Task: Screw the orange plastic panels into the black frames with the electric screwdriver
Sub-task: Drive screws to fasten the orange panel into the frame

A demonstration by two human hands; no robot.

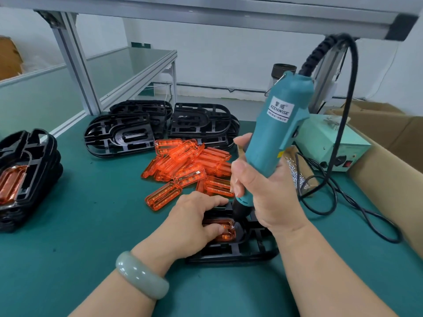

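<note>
Wears a pale green bracelet (142, 275) on the left wrist, low in the middle. Holds down a black frame (233, 252) on the green surface (91, 225) with the left hand (194, 216), fingers bent over it, thumb on the orange panel (226, 235) inside. Grips the blue electric screwdriver (279, 133) tight in the right hand (258, 195), tip down on the panel's corner. Further back, in the middle, a pile of loose orange panels (190, 163). Behind that, stacks of black frames (128, 133). At far left, a stack of filled frames (25, 175). At right, small screws (297, 177) and a pale box (332, 145).
</note>
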